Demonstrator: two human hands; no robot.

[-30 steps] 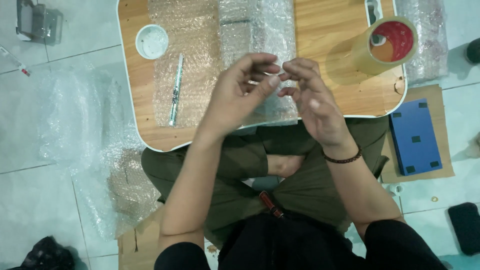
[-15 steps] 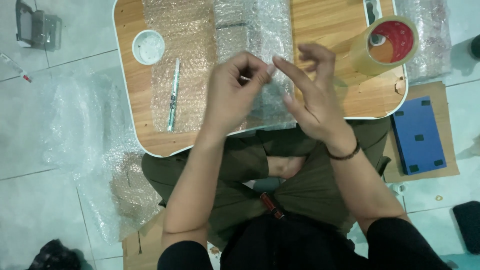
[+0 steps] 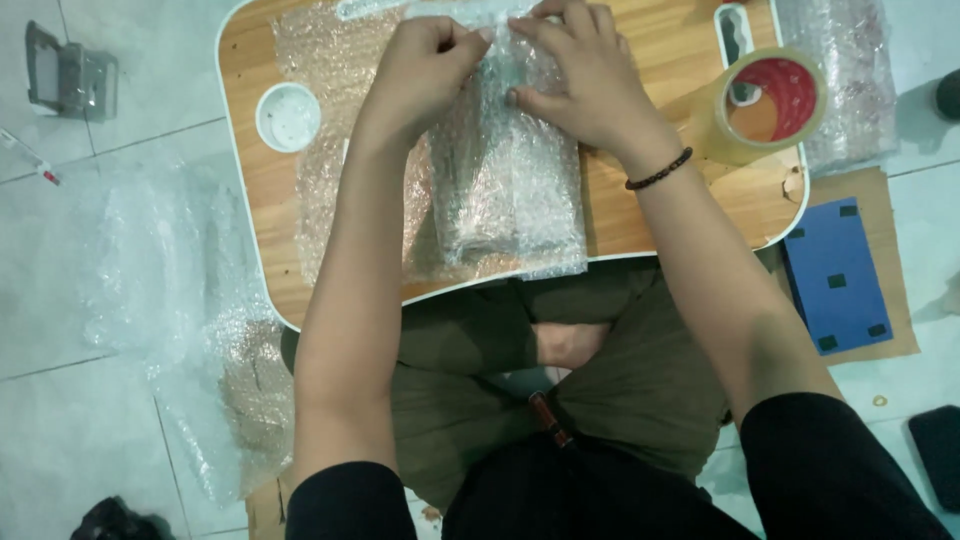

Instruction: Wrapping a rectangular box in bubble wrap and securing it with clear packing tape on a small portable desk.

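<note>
Head view: both hands, left [image 3: 425,65] and right [image 3: 580,75], pinching bubble-wrapped bundle [image 3: 515,190] on lap table [image 3: 250,120], tape roll [image 3: 765,105] beside.

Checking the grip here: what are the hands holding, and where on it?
Both the left hand and right hand press the far top end of the bubble-wrapped bundle.

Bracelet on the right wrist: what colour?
Dark brown to black beaded bracelet on the right wrist, clearest in the head view.

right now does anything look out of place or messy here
Nothing is spilled or broken. Loose bubble wrap lies crumpled on the floor left of the lap table. Both hands, left hand and right hand, rest on the wrapped bundle.
</note>
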